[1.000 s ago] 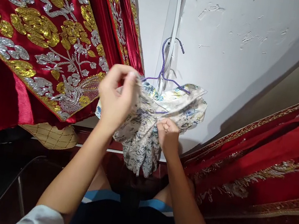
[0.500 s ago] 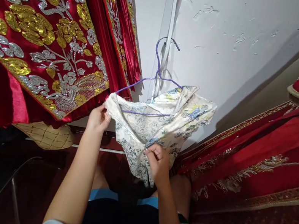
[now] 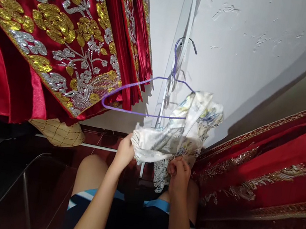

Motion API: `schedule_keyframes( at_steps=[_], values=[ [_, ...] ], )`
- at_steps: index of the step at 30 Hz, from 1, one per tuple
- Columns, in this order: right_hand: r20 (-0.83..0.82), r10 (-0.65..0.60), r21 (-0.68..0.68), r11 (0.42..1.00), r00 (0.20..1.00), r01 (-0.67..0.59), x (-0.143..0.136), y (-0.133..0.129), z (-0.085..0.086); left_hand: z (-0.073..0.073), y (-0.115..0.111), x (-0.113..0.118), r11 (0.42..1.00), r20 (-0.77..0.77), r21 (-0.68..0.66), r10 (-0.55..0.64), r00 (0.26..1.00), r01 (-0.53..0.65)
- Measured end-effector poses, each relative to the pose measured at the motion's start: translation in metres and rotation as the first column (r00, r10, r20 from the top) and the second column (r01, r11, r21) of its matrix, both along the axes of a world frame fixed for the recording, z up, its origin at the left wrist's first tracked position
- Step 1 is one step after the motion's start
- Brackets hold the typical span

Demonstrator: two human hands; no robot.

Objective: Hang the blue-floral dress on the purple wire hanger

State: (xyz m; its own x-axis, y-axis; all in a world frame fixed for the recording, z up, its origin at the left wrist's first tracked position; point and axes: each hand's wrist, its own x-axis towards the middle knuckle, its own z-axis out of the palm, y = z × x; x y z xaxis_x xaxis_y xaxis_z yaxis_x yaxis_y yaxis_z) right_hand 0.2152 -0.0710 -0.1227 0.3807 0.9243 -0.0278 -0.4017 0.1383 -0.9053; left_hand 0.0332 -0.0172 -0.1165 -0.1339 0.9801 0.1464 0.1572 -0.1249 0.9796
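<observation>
A white floral garment hangs by one shoulder from the right arm of a purple hanger. The hanger's left arm is bare, and its hook rests at a white pole. Below that bare arm, my left hand grips the garment's loose left shoulder, which is bunched and folded over. My right hand pinches the front of the garment at the neckline, lower and to the right. The garment's lower part droops between my knees.
Red cloth with gold and silver sequin embroidery hangs on the left. More embroidered red garments stand along the right. Behind the hanger is a scuffed white wall. A black chair with a metal frame is at lower left.
The garment's left shoulder has come off the hanger. My left hand has moved down and right with it, while my right hand still pinches the neckline. The view has shifted slightly left.
</observation>
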Motion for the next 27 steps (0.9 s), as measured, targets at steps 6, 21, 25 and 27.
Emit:
schedule_keyframes(
  at_steps=[6, 21, 25, 27],
  values=[
    [0.221, 0.241, -0.238, 0.953, 0.945, -0.187, 0.009, -0.003, -0.042, -0.012, -0.023, 0.013, 0.986, 0.334, -0.101, -0.089, 0.938, 0.13],
    [0.282, 0.628, -0.204, 0.778, 0.726, -0.594, -0.018, -0.031, 0.025, 0.045, -0.059, 0.011, 0.888, -0.148, 0.185, -0.399, 0.905, 0.421],
    [0.207, 0.509, -0.241, 0.854, 0.836, -0.46, 0.004, -0.022, 0.035, 0.02, -0.056, -0.011, 0.737, -0.143, -0.064, -0.674, 0.724, 0.673],
    [0.282, 0.503, -0.238, 0.862, 0.817, -0.448, 0.022, -0.012, 0.05, 0.01, -0.057, -0.023, 0.674, -0.211, -0.19, -0.739, 0.64, 0.714]
  ],
)
